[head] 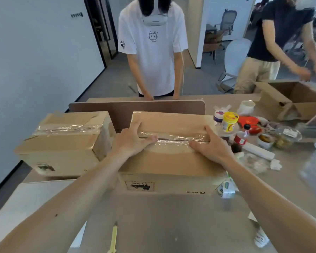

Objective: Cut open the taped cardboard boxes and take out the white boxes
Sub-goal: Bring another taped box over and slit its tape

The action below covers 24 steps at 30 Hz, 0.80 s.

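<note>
A cardboard box (171, 161) sits on the table right in front of me, its top seam covered with wrinkled clear tape (173, 138) that looks split along the middle. My left hand (133, 141) lies flat on the box's left top, fingers straight, thumb along the seam. My right hand (211, 146) rests flat on the right top, its fingers reaching the seam. A second taped cardboard box (62, 143) stands to the left. A yellow utility knife (113, 240) lies on the table near me. No white box is visible.
A person in a white T-shirt (151, 52) stands across the table behind a brown divider (117, 108). Bottles, jars and food containers (244, 132) crowd the right side. An opened cardboard box (292, 101) sits far right, handled by another person (274, 42).
</note>
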### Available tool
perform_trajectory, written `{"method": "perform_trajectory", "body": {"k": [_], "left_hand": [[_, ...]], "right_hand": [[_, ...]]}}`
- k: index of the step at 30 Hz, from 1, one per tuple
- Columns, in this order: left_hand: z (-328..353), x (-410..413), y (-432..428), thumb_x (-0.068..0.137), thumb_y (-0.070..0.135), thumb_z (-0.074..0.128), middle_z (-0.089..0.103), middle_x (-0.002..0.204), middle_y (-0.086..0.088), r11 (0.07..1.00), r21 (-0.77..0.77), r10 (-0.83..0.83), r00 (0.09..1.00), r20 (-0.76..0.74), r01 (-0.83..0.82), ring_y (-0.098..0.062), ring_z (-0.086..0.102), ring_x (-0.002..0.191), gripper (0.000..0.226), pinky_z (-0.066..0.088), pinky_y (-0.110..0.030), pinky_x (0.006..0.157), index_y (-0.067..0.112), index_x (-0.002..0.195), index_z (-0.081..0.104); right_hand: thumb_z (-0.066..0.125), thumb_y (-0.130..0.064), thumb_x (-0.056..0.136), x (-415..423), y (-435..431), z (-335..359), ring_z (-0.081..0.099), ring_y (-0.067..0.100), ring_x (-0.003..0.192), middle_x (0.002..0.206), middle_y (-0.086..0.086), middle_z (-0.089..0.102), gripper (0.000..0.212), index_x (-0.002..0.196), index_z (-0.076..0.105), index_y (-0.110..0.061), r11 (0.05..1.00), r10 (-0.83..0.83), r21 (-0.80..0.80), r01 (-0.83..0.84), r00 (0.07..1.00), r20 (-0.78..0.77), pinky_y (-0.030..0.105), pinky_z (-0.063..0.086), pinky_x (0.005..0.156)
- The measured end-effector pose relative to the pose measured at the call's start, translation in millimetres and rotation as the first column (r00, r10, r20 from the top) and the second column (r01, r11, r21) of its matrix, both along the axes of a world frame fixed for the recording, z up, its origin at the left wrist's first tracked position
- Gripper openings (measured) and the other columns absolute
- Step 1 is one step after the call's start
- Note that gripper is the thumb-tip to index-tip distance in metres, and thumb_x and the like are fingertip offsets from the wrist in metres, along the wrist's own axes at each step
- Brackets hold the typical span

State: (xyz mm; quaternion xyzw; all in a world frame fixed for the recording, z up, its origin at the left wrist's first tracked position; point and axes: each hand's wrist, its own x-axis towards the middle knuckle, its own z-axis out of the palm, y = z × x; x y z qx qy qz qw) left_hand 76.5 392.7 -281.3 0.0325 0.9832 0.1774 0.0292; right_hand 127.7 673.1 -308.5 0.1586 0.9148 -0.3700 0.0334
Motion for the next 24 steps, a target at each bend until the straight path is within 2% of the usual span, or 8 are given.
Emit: {"method": "perform_trajectory", "body": {"k": [2, 6, 11, 17, 21, 24], "left_hand": [[-26.4, 13.0, 3.1, 0.073, 0.09, 0.047, 0.059, 0.137, -0.001, 1.0, 0.026, 0.016, 0.999, 0.038, -0.017, -0.026, 0.056, 0.124, 0.102, 0.047, -0.039, 0.096, 0.034, 0.155, 0.023], [-77.4, 37.6, -0.7, 0.076, 0.086, 0.048, 0.059, 0.136, -0.002, 0.998, 0.038, 0.045, 0.992, 0.117, -0.05, -0.028, 0.057, 0.122, 0.099, 0.046, -0.041, 0.097, 0.035, 0.156, 0.019], [-128.8, 52.2, -13.5, 0.077, 0.081, 0.056, 0.05, 0.148, 0.002, 0.994, 0.072, 0.067, 0.973, 0.222, -0.085, -0.027, 0.05, 0.132, 0.095, 0.043, -0.042, 0.102, 0.038, 0.155, 0.022], [-178.9, 54.9, -31.4, 0.076, 0.073, 0.066, 0.05, 0.146, 0.003, 0.981, 0.173, 0.032, 0.947, 0.319, -0.092, -0.021, 0.049, 0.131, 0.094, 0.042, -0.036, 0.101, 0.038, 0.154, 0.026], [-202.1, 56.1, -39.4, 0.074, 0.072, 0.068, 0.053, 0.142, 0.0, 0.969, 0.227, 0.022, 0.947, 0.321, -0.099, -0.02, 0.049, 0.129, 0.093, 0.041, -0.034, 0.104, 0.038, 0.153, 0.031], [-212.1, 58.0, -44.9, 0.076, 0.068, 0.069, 0.053, 0.141, 0.001, 0.954, 0.277, 0.035, 0.962, 0.27, -0.112, -0.018, 0.049, 0.129, 0.087, 0.04, -0.035, 0.104, 0.038, 0.151, 0.037]], "right_hand": [[0.064, -0.077, 0.068, 8.3, 3.6, -27.1, 0.044, 0.032, 0.133, 0.146, 0.009, 0.048, 0.104, 0.154, 0.017, -0.039, 1.0, 0.012, 0.003, -0.012, 0.999, 0.034, 0.043, 0.037, 0.107], [0.07, -0.071, 0.069, 26.5, -0.5, -71.9, 0.045, 0.028, 0.132, 0.146, 0.005, 0.049, 0.105, 0.154, 0.017, -0.038, 0.997, 0.056, -0.05, -0.051, 0.995, 0.087, 0.041, 0.038, 0.108], [0.058, -0.086, 0.051, 38.5, -7.6, -119.2, 0.05, 0.027, 0.128, 0.142, 0.003, 0.052, 0.115, 0.15, 0.014, -0.048, 0.997, 0.06, -0.063, -0.05, 0.983, 0.175, 0.045, 0.042, 0.104], [0.064, -0.079, 0.056, 49.0, -18.6, -161.5, 0.049, 0.028, 0.129, 0.146, 0.002, 0.047, 0.111, 0.148, 0.008, -0.054, 0.998, 0.04, -0.063, -0.023, 0.959, 0.281, 0.045, 0.041, 0.105], [0.072, -0.069, 0.061, 54.2, -27.4, -173.0, 0.049, 0.03, 0.128, 0.145, 0.004, 0.049, 0.108, 0.148, 0.008, -0.055, 0.999, -0.005, -0.048, 0.021, 0.952, 0.305, 0.044, 0.04, 0.106], [0.068, -0.073, 0.054, 53.9, -29.1, -177.5, 0.048, 0.03, 0.129, 0.146, 0.003, 0.046, 0.111, 0.146, 0.007, -0.058, 0.998, -0.039, -0.043, 0.056, 0.948, 0.315, 0.046, 0.039, 0.107]]}}
